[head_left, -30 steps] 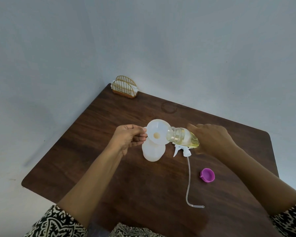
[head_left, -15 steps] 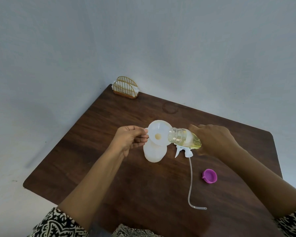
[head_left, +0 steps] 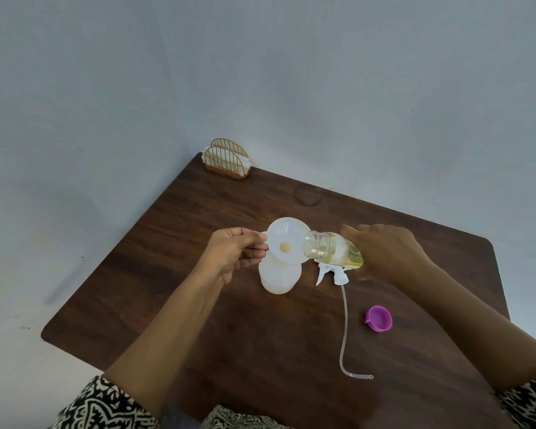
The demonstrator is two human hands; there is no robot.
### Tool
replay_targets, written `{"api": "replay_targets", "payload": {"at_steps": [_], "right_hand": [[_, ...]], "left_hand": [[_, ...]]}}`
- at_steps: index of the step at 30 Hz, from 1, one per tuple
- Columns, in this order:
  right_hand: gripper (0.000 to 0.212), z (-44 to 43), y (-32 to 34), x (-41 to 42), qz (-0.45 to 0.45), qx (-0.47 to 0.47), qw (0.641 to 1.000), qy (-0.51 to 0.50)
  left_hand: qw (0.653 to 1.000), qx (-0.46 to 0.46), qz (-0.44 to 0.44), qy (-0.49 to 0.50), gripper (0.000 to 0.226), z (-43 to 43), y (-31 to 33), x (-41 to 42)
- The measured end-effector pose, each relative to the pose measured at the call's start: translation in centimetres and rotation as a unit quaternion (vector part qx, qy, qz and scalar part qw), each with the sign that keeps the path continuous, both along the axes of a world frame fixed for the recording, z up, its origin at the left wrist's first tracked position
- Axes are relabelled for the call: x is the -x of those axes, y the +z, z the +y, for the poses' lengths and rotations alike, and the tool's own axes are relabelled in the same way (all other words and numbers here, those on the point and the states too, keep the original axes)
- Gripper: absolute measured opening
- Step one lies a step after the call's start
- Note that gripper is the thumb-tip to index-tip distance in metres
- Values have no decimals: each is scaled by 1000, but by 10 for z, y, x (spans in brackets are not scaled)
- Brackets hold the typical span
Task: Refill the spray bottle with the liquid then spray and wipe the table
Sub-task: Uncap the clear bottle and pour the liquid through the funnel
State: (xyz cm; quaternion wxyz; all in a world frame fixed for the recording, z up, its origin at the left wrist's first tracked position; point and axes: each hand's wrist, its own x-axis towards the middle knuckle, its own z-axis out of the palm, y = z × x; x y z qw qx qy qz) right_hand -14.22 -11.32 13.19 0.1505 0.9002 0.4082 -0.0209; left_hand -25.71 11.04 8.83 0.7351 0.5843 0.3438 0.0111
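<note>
As the head camera looks down, table (head_left: pixel 198 305): dark wood, filling the middle and lower frame, one corner towards the upper left against a pale wall (head_left: pixel 260 72).
Spray bottle (head_left: pixel 280 278): white and translucent, standing upright on the table at frame centre, long axis vertical, open neck upward and hidden under the funnel.
Funnel (head_left: pixel 287 244): white, seated in the spray bottle's neck, wide mouth facing up and slightly right.
Left hand (head_left: pixel 232 253): left of centre, thumb and curled fingers pinching the small tab on the funnel's left rim.
Refill bottle (head_left: pixel 328 249): clear, just right of centre, long axis nearly horizontal, running right to left; open mouth points left and rests at the funnel's right rim.
Right hand (head_left: pixel 384 252): wrapped round the refill bottle's base end, fingers curled over it.
Liquid (head_left: pixel 351 261): yellowish, lying along the refill bottle's lower side; a small pool shows at the funnel's throat.
Spray head (head_left: pixel 331 272): white, lying on the table below the refill bottle, nozzle pointing lower left.
Dip tube (head_left: pixel 344 329): clear, trailing from the spray head towards the lower frame, its end curving right.
Purple cap (head_left: pixel 379 318): open side up, right of the tube, apart from it.
Napkin holder (head_left: pixel 226 159): gold wire, at the table's upper-left corner.
Ring mark (head_left: pixel 308 195): faint, above the funnel.
Sleeves (head_left: pixel 106 407): black-and-white patterned, at both lower corners.
</note>
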Motion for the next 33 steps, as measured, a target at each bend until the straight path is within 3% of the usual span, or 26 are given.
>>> {"api": "replay_targets", "payload": {"at_steps": [33], "right_hand": [[67, 1, -1, -2, -1, -5, 1000, 2]], "left_hand": [[1000, 9, 2, 3, 4, 0, 2, 0]]}}
